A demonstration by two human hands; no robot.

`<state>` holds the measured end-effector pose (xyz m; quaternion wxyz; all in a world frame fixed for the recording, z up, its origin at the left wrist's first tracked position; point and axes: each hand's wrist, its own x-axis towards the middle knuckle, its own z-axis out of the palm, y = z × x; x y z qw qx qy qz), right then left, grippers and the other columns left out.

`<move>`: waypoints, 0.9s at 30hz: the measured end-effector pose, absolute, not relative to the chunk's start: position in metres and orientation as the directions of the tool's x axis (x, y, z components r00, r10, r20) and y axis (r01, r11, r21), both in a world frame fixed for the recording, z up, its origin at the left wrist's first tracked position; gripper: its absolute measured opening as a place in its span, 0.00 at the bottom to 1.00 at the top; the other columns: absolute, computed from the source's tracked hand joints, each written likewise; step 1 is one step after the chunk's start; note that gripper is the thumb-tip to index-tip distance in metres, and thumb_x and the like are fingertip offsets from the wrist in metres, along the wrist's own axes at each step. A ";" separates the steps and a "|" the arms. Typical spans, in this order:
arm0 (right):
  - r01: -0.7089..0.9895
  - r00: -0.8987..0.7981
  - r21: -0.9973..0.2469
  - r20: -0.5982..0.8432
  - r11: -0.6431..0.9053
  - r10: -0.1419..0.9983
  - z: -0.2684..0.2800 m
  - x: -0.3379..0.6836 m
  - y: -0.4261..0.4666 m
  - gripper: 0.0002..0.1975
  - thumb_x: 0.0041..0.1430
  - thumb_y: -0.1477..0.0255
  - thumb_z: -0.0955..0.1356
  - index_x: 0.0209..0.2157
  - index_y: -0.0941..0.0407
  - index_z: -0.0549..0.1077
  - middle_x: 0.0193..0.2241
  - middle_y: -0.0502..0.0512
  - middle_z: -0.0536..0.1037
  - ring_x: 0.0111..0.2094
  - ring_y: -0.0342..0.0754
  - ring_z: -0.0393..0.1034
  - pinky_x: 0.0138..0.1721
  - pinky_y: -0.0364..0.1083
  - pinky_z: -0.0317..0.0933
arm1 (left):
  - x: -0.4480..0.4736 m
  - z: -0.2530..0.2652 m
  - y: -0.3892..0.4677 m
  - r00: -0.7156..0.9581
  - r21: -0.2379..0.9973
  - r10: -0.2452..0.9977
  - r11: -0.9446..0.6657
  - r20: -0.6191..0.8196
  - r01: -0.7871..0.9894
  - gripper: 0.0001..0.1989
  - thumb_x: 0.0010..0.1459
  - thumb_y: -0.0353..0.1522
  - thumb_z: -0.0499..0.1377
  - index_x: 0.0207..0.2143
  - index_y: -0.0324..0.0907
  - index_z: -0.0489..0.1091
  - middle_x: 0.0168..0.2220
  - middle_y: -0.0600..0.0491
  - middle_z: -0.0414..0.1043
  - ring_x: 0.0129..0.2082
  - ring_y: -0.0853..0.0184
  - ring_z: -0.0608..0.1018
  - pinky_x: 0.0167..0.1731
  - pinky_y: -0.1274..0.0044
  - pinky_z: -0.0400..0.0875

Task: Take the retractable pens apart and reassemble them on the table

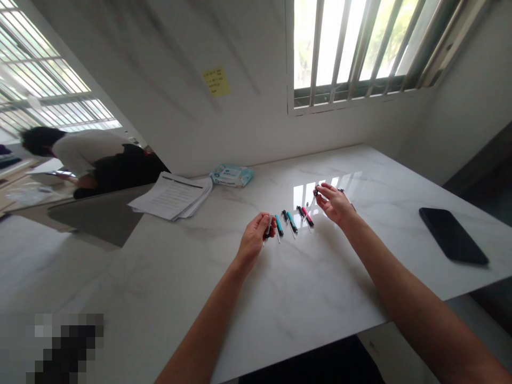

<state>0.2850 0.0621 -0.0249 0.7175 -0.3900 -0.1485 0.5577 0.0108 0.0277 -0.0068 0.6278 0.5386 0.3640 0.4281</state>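
Note:
My left hand [254,237] is closed around a pen barrel [269,224] that looks pale at the top and dark lower down. Beside its fingers lies a teal pen barrel [279,226] with a thin white refill. My right hand [336,204], raised a little above the table, pinches a small black pen part [316,192]; a thin pale stick seems to hang from it. Between the hands are another teal barrel [292,222] with a black piece [285,215], and a red barrel [308,216] with a black piece [300,211]. Thin white refills lie among them.
A black phone [454,236] rests on the marbled table [304,298] at the right. Stacked papers [174,194] and a wipes packet [232,175] lie near the wall. A yellow note [216,81] sticks there. Another person [94,154] bends over a desk at far left.

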 end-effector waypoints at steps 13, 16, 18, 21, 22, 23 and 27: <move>-0.665 0.076 -0.747 -0.096 -0.022 0.992 -0.005 0.217 0.028 0.21 0.41 0.72 0.83 0.37 0.53 0.76 0.35 0.48 0.81 0.38 0.43 0.77 0.42 0.41 0.72 | 0.026 0.002 0.006 0.542 0.985 0.824 0.165 -0.164 0.047 0.24 0.56 0.51 0.66 0.40 0.38 0.75 0.27 0.59 0.58 0.22 0.77 0.55 0.21 0.79 0.47; -0.582 0.047 -0.813 -0.003 0.025 0.999 0.000 0.211 0.021 0.20 0.44 0.70 0.82 0.38 0.52 0.76 0.36 0.48 0.81 0.38 0.42 0.77 0.42 0.42 0.71 | 0.027 0.003 0.003 0.546 0.987 0.823 0.123 -0.160 0.104 0.21 0.55 0.49 0.67 0.33 0.38 0.74 0.23 0.61 0.54 0.21 0.76 0.55 0.22 0.79 0.48; -0.502 0.037 -0.861 0.074 0.083 0.997 0.005 0.210 0.017 0.19 0.46 0.69 0.81 0.38 0.52 0.76 0.37 0.48 0.81 0.38 0.42 0.77 0.42 0.42 0.71 | 0.027 0.003 0.003 0.534 0.986 0.830 0.120 -0.162 0.113 0.22 0.55 0.49 0.67 0.32 0.39 0.74 0.22 0.61 0.53 0.21 0.75 0.55 0.22 0.78 0.47; -0.387 0.024 -0.902 0.197 0.191 0.980 0.015 0.212 0.012 0.19 0.48 0.69 0.81 0.41 0.52 0.76 0.39 0.51 0.83 0.41 0.45 0.78 0.46 0.46 0.72 | 0.027 0.002 0.004 0.517 0.988 0.842 0.112 -0.152 0.107 0.23 0.56 0.51 0.66 0.37 0.38 0.78 0.23 0.59 0.58 0.21 0.75 0.55 0.22 0.78 0.46; -0.360 0.019 -0.908 0.224 0.216 0.974 0.018 0.214 0.010 0.19 0.48 0.68 0.80 0.42 0.51 0.76 0.40 0.52 0.83 0.42 0.47 0.79 0.48 0.48 0.72 | 0.027 0.001 0.005 0.516 0.990 0.845 0.097 -0.138 0.105 0.24 0.57 0.51 0.65 0.38 0.38 0.78 0.24 0.58 0.61 0.21 0.75 0.55 0.22 0.78 0.47; -0.339 0.015 -0.912 0.241 0.232 0.970 0.020 0.215 0.009 0.20 0.49 0.68 0.80 0.43 0.51 0.76 0.40 0.53 0.84 0.43 0.49 0.79 0.50 0.50 0.72 | 0.026 0.000 0.006 0.516 0.992 0.848 0.076 -0.118 0.103 0.24 0.57 0.50 0.65 0.38 0.37 0.79 0.25 0.56 0.63 0.21 0.75 0.56 0.22 0.78 0.48; -0.319 0.022 -0.909 0.277 0.270 0.961 0.027 0.219 0.006 0.21 0.50 0.68 0.80 0.46 0.51 0.77 0.41 0.55 0.85 0.46 0.50 0.79 0.51 0.51 0.73 | 0.026 -0.004 0.008 0.507 0.993 0.860 -0.008 -0.052 0.115 0.23 0.57 0.49 0.66 0.39 0.37 0.80 0.25 0.56 0.65 0.22 0.74 0.57 0.23 0.79 0.50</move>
